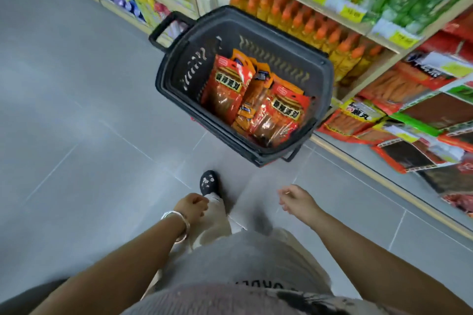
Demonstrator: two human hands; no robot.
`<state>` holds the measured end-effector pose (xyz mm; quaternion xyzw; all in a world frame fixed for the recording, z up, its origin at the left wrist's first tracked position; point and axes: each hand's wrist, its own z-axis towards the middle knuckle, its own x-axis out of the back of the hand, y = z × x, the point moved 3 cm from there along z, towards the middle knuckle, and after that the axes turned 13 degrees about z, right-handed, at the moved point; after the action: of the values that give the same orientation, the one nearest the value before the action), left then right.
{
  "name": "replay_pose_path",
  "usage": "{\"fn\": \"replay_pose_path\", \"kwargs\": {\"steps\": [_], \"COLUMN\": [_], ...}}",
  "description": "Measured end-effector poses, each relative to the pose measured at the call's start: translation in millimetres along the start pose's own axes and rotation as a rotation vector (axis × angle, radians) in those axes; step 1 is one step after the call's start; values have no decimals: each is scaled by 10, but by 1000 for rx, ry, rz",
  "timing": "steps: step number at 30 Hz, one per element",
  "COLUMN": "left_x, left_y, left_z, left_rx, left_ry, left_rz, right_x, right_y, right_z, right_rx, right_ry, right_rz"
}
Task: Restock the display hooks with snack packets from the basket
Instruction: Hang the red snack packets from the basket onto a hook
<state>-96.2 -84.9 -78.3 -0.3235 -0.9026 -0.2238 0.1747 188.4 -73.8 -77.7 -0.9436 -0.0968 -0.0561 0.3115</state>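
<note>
Basket point(179, 59) of dark slotted plastic sits on the grey tiled floor point(76, 135) in the upper middle of the frame, straight above both hands. Glossy red-and-orange snack packets point(258, 102) lie heaped in it, flat crinkly pouches with their long axes running from upper left to lower right. The right hand point(297, 198), low and right of centre, is empty with fingers loosely spread, and looks slightly nearer the basket. The left hand point(190, 206), low and centre-left (a silver bangle point(179, 222) on the wrist), is loosely curled and holds nothing. Hanging packets point(409, 120) crowd the right edge; the hooks themselves are not clear.
</note>
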Motion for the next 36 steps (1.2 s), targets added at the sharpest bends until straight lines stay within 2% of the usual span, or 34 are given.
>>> {"fn": "replay_pose_path", "kwargs": {"steps": [6,12,20,25,31,36], "left_x": [1029,1694,1833,1797,1824,1732], "left_y": [587,1336,1975,2081,2119,2220], "left_z": [469,997,1712,2083,2285,2340], "left_rx": [-160,-295,-334,-317,-276,-248], "left_ry": [36,44,16,-7,-12,-3], "left_rz": [-112,-248,-399,-377,-362,-253], "right_x": [-555,-622,-611,-699,-739,-573], "right_y": [-1177,-1822,-2097,-2229,-2214,-2110], "right_z": [557,1363,2591,3090,3058,2744], "right_rx": [125,120,-52,-125,-36,-24], "right_ry": [-4,114,235,298,323,394], "right_rz": [243,356,361,330,365,459]}}
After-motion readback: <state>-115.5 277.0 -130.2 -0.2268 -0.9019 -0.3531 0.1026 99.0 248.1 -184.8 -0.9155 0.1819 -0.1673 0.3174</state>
